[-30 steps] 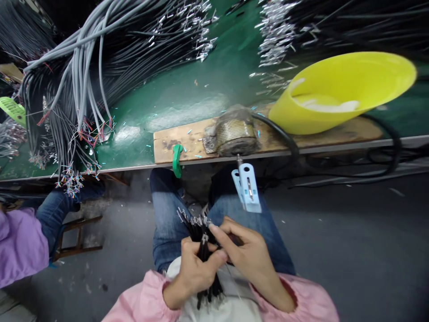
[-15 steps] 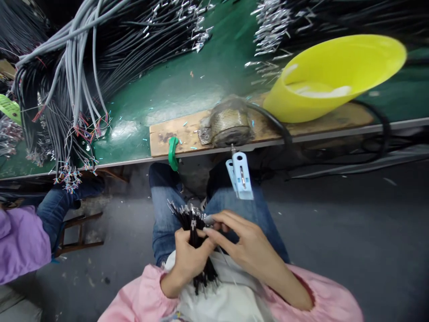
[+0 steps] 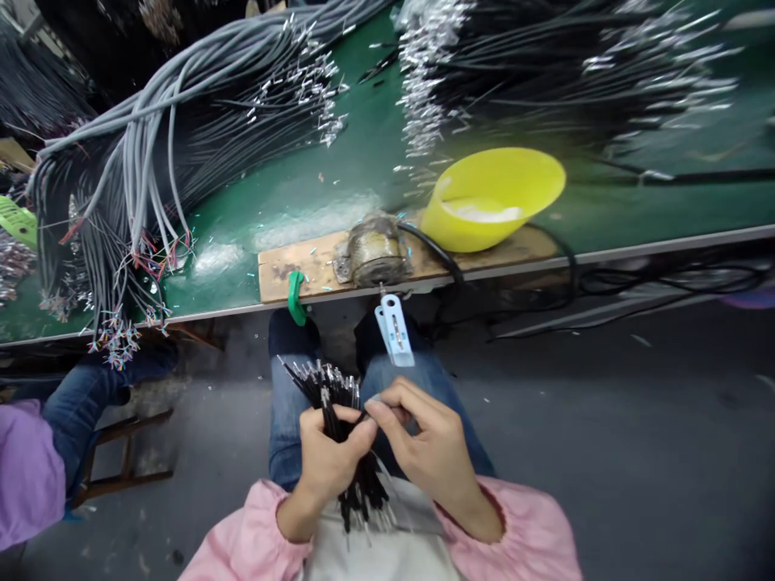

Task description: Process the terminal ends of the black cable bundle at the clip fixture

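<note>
A bundle of short black cables (image 3: 363, 492) with silvery stripped ends is gripped in my left hand (image 3: 332, 460), above my lap. Its tips fan out past the thumb toward the bench. Close beside the thumb, my right hand (image 3: 424, 428) pinches at the bundle's right side; what lies between its fingertips is too small to make out. Just beyond the hands, a light blue clothes peg (image 3: 396, 332) sits on the shaft of a small motor (image 3: 379, 252) wrapped in tape.
The motor rests on a wooden board (image 3: 291, 266) with a green clamp (image 3: 296, 298) at the green bench (image 3: 224, 258)'s edge. A yellow slant-cut container (image 3: 460, 230) stands to the right. Grey cables (image 3: 145, 153) hang over the edge at left, near a co-worker's purple sleeve (image 3: 30, 468).
The view has shifted, so the bench, motor and yellow container appear further left and lower. My right hand's fingertips stay by my left thumb, still pinched. The bundle remains in my left hand.
</note>
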Demonstrator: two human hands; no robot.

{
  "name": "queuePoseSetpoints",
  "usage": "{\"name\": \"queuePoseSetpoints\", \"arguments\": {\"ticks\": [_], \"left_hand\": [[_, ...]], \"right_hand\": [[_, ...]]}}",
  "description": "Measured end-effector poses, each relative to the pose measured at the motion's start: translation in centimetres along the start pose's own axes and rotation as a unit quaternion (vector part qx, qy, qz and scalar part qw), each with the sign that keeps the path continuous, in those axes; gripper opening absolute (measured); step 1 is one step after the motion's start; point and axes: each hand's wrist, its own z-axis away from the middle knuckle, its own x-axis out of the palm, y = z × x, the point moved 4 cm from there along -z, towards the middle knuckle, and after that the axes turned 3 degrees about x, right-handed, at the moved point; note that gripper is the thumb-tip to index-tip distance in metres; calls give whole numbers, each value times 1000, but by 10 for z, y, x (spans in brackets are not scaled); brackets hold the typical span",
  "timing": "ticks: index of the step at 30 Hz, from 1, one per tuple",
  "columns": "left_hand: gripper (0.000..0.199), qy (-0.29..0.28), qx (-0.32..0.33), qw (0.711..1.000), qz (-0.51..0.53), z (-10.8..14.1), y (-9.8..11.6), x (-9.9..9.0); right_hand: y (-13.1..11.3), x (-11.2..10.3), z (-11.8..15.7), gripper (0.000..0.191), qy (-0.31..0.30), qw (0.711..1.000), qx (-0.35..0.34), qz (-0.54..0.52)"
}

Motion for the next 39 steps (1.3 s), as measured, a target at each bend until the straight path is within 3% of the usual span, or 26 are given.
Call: {"name": "queuePoseSetpoints", "arguments": {"ticks": [4, 10, 15, 20, 23, 27, 30, 34, 39], "left_hand": [[21, -6, 9, 999, 33, -5, 6, 3], [21, 28, 52, 997, 59, -3, 13, 6], [22, -3, 63, 998, 30, -4, 21, 7], [27, -12, 25, 998, 64, -2, 17, 10], [33, -29, 16, 994, 105, -2, 11, 13], [38, -52, 2, 986, 156, -4, 3, 13], [40, -56, 5, 992, 116, -5, 3, 10], [38, -54, 21, 997, 41, -6, 12, 4], [40, -81, 11, 996, 39, -5, 18, 2]], "right_hand": [[3, -1, -4, 27, 18, 997, 43, -58], [14, -14, -13, 27, 22, 981, 142, -134], [5, -22, -17, 25, -33, 994, 68, -77], [-10, -19, -10, 28, 67, 998, -22, 1], [-11, -14, -6, 24, 95, 995, -23, -32], [7, -11, -7, 27, 25, 981, 104, -165], [19, -10, -8, 33, -39, 956, 193, -216], [19, -7, -12, 25, -146, 946, 199, -210], [17, -6, -12, 24, -146, 940, 214, -223]]}}
